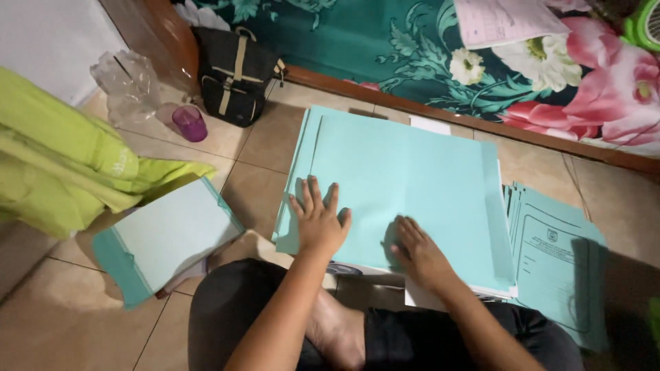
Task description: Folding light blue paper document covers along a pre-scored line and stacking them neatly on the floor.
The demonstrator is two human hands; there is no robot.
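A stack of large pale turquoise paper sheets (405, 172) lies on the tiled floor in front of me. My left hand (318, 218) rests flat on the stack's near left corner, fingers spread. My right hand (419, 253) presses on the near edge of the top sheet, fingers bent down onto the paper. Neither hand holds anything. My crossed legs in dark trousers (227, 309) sit just below the stack.
A bound turquoise-covered book (165, 237) lies at left under yellow-green cloth (62, 158). Printed turquoise covers (557, 261) are stacked at right. Farther back stand a black bag (234, 72), a purple cup (189, 122), a plastic bag (130, 82) and a floral mattress (481, 62).
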